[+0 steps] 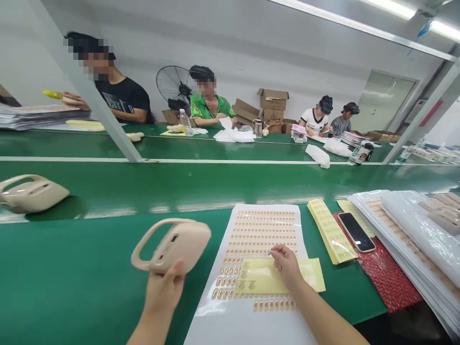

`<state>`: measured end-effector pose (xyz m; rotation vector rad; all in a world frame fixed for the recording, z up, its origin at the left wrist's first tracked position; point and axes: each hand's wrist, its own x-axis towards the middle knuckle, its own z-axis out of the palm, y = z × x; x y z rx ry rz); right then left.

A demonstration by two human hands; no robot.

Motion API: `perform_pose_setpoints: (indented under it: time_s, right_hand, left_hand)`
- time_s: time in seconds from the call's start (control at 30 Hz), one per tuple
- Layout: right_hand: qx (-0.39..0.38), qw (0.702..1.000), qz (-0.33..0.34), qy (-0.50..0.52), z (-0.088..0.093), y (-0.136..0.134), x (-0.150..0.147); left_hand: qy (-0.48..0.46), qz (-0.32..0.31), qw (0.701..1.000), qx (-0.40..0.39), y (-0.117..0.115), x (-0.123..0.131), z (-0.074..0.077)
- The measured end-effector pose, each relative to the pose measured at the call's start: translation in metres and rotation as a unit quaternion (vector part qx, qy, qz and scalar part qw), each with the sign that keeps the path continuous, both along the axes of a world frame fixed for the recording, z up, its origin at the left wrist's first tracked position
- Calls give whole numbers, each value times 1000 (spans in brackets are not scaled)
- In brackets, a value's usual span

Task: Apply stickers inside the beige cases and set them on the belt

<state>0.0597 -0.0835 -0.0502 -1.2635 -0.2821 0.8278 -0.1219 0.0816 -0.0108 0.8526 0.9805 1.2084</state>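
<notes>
My left hand [165, 290] is wrapped around the lower side of a beige plastic device with a loop handle [189, 242], holding it tilted above the green table. A dark slot shows on the device's face. Fingers pinched together, my right hand [286, 266] is over a yellow label sheet [262, 277]. A tiny pale piece seems to be at its fingertips, too small to name. Beneath the yellow sheet lies a large white sheet of oval stickers [264, 232] in orange and gold rows.
Another beige device [39, 194] lies at the far left. To the right are folded yellow label sheets [330, 232], a phone [356, 232] on red bubble wrap [390, 278], and stacked sticker sheets [406, 254]. Several people sit across the green bench [201, 179]; a slanting metal post [89, 96] stands at left.
</notes>
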Motion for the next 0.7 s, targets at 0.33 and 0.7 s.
perform_pose_setpoints:
  time_s: [0.33,0.7]
  right_hand:
    - [162,982,85,49,55,-20,8]
    - [194,979,69,-11,107,5,-45]
  left_hand:
    - [83,-168,979,82,-95,51,-17]
    - [154,-151,937,275,-126,59,-31]
